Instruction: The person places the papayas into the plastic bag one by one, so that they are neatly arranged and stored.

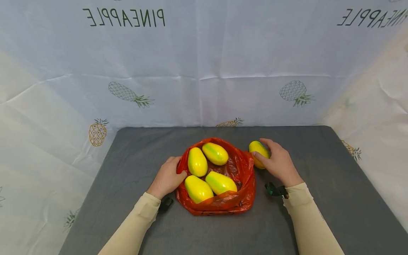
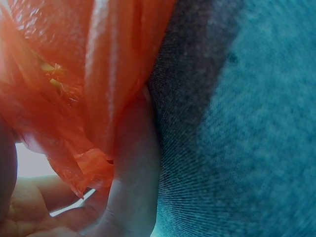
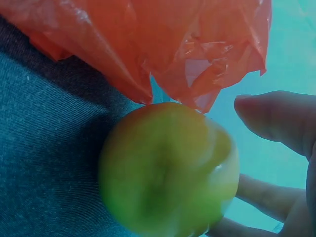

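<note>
A red plastic bag stands wide-mouthed on the grey table, with several yellow-green mangoes inside. My left hand pinches the bag's left rim; in the left wrist view, the crinkled plastic lies between thumb and fingers. One more mango is on the table just right of the bag. Around that fruit lies my right hand, fingers on its far side. The right wrist view shows this mango end-on, with the thumb apart from it.
The grey table extends around the bag on all sides. White cloth printed with pineapples hangs behind it and along both sides. Dark straps sit at the wrists.
</note>
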Action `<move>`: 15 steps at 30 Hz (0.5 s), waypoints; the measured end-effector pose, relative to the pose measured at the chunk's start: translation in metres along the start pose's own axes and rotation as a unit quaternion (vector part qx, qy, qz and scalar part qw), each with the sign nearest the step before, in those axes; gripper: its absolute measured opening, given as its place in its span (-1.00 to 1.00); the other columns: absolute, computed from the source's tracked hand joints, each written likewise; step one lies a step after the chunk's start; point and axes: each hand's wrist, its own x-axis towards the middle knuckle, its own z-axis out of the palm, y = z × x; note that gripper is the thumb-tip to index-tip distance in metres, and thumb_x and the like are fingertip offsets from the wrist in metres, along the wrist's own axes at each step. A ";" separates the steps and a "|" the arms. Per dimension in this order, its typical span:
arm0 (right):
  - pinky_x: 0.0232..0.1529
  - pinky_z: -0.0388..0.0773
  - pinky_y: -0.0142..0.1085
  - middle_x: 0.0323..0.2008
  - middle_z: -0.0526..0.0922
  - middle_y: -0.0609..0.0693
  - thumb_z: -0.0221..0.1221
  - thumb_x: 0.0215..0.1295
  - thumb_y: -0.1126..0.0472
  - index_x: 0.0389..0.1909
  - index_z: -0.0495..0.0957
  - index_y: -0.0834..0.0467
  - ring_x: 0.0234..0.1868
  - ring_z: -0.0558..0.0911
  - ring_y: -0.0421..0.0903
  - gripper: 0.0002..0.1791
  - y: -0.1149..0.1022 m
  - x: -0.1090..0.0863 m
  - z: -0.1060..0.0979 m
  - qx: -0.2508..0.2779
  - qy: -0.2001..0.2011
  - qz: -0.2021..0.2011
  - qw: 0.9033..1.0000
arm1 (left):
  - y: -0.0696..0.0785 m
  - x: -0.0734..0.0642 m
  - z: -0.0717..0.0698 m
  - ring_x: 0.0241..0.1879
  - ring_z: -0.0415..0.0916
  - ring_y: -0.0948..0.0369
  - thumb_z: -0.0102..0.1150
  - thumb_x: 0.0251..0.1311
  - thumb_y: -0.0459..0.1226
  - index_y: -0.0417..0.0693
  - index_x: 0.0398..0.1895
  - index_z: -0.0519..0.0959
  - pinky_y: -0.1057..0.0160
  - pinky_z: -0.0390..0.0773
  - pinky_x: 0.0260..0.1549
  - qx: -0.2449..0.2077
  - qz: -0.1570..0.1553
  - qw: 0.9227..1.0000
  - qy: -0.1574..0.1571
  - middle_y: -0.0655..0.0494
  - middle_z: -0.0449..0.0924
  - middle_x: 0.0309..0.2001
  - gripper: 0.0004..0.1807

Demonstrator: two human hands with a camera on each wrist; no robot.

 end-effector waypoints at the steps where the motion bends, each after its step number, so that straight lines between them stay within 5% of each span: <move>1: 0.38 0.52 0.34 0.51 0.44 0.38 0.22 0.55 -0.19 0.64 0.26 0.23 0.38 0.53 0.38 -0.14 0.001 0.000 0.000 -0.001 -0.002 0.001 1.000 | 0.000 0.000 0.000 -0.04 0.59 0.03 0.28 0.34 -0.19 -0.16 0.40 0.57 -0.02 0.75 0.03 -0.001 0.001 1.000 0.000 -0.07 0.62 0.14 -0.44; 15: 0.34 0.56 0.33 0.48 0.48 0.39 0.21 0.53 -0.23 0.63 0.26 0.25 0.30 0.58 0.36 -0.11 0.006 0.002 0.007 -0.019 -0.020 0.010 1.000 | 0.000 -0.001 0.000 0.01 0.61 0.00 0.28 0.36 -0.19 -0.17 0.41 0.57 -0.06 0.73 0.08 0.004 0.008 1.000 0.002 -0.10 0.63 0.18 -0.43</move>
